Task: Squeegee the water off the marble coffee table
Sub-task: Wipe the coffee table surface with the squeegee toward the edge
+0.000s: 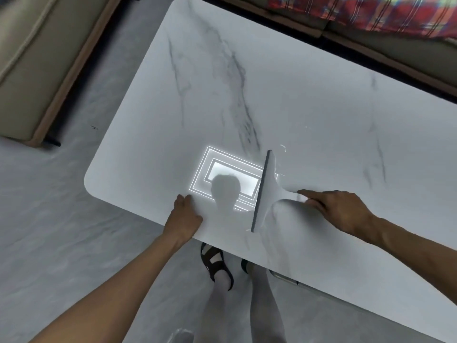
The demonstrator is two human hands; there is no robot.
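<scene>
The white squeegee lies low on the marble tabletop, near its front edge and right of centre. Its dark rubber blade runs away from the person, with the near tip close to the edge. The right hand holds the short handle from the right. Its fingers are pressed together round the grip, with the forefinger stretched straight along the top towards the head of the tool. The blade sits well clear of those fingers, on the far left of the tool. The left hand rests on the front edge of the tabletop, left of the blade and apart from it, its fingers lying close together and slightly bent on the stone. Between this hand and the blade shines a bright rectangular reflection. A few small wet glints show just past the blade's far end.
</scene>
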